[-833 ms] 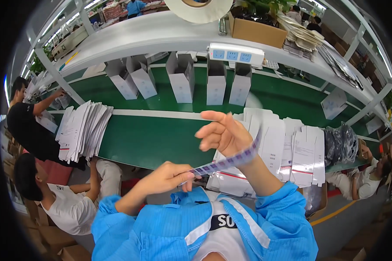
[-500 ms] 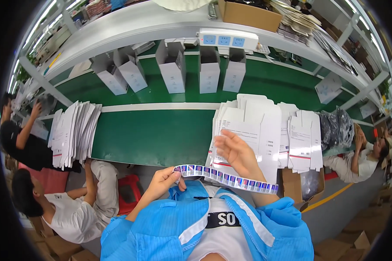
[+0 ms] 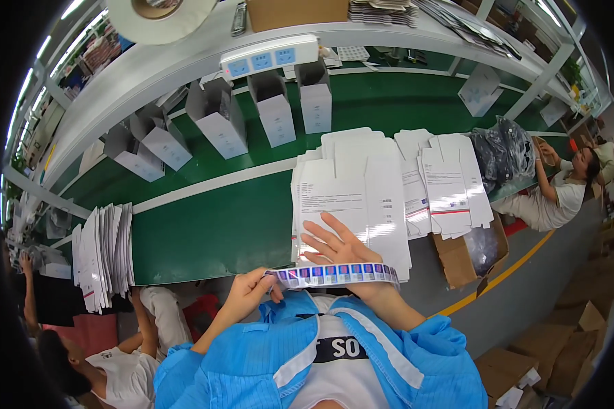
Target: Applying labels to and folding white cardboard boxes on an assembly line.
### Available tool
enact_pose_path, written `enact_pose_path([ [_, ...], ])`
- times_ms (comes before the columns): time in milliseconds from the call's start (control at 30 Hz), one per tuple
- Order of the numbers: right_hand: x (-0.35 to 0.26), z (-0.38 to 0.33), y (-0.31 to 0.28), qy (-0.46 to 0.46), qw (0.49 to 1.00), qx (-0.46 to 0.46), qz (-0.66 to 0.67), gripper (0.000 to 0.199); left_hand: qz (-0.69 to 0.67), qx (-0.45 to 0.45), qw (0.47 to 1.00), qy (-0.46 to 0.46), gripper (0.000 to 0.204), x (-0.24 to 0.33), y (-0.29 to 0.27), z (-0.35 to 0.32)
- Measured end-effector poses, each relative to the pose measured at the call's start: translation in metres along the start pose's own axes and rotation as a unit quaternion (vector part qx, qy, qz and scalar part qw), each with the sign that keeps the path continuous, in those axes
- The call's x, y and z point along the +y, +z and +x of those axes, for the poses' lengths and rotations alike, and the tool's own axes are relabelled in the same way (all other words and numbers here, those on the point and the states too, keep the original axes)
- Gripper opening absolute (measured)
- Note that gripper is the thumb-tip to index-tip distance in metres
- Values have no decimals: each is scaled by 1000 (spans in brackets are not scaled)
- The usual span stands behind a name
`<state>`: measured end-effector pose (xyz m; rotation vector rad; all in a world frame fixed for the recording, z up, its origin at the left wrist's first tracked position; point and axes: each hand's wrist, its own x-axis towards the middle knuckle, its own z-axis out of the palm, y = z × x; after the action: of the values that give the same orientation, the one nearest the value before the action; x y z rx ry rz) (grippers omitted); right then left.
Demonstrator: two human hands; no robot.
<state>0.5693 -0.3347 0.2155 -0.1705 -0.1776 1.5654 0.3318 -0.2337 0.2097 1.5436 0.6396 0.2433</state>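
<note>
A strip of small blue, red and white stickers stretches across in front of my chest. My left hand pinches its left end between thumb and fingers. Its other end curls down by the heel of my right hand, which is open with fingers spread and palm up. The strip passes in front of this palm; whether it touches the skin I cannot tell. Just beyond the right fingers lies a stack of flat white cartons, reaching to the table's front edge.
More flat cartons and grey plastic bags lie to the right, above an open brown box. Folded cartons stand at the left. Opened white boxes line the green table. Co-workers sit at both sides.
The view has turned, so the table stands tilted. My right hand has spread its fingers and turned its palm up. The strip's loose end now curls down instead of stretching out rightward.
</note>
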Motion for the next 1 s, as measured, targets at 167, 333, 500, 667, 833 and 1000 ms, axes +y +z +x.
enact_pose_path([
  [167,-21,-5,-11,31,997,38,-65,76,-100,93,990,28,28,4,37,6],
  [333,-41,-16,-16,62,982,-69,-163,65,-14,122,992,0,28,11,59,8],
  [500,-86,-12,-44,139,971,-32,-191,52,73,99,992,1,24,12,84,7],
  [667,-74,-31,-31,298,882,61,-361,43,39,123,991,40,22,16,112,13],
  [833,-59,-18,-15,177,973,89,-115,39,168,8,986,-11,23,18,123,14],
  [1000,-69,-18,-13,83,935,-20,-343,32,-18,32,998,51,39,22,106,21],
])
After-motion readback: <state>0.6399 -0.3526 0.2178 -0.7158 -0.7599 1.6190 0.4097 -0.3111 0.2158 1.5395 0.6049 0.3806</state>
